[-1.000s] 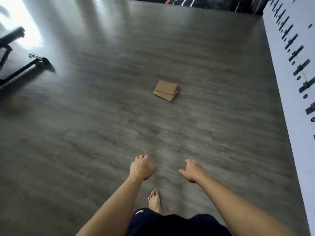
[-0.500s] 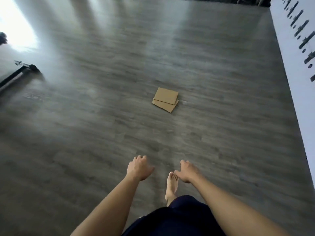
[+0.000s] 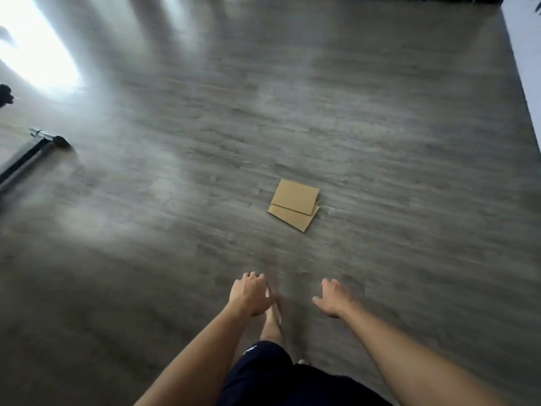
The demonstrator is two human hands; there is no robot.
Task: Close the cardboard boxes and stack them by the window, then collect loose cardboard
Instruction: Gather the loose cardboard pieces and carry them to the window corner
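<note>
Two flat brown cardboard pieces (image 3: pixel 294 203) lie overlapped on the grey wood floor, a little right of centre. My left hand (image 3: pixel 251 295) and my right hand (image 3: pixel 333 298) hang in front of me, well short of the cardboard, both empty with fingers loosely curled and apart. A bare foot (image 3: pixel 272 320) shows between the hands, partly hidden by the left hand. No cardboard box is in view.
A black stand leg (image 3: pixel 27 156) lies on the floor at the left edge, beside a bright patch of window glare (image 3: pixel 38 58). A white wall (image 3: pixel 527 54) runs along the right edge. Dark shorts fill the bottom centre.
The cardboard has come closer and lower in view as I walk toward it. The white wall has slid further out to the right. My hands stay empty.
</note>
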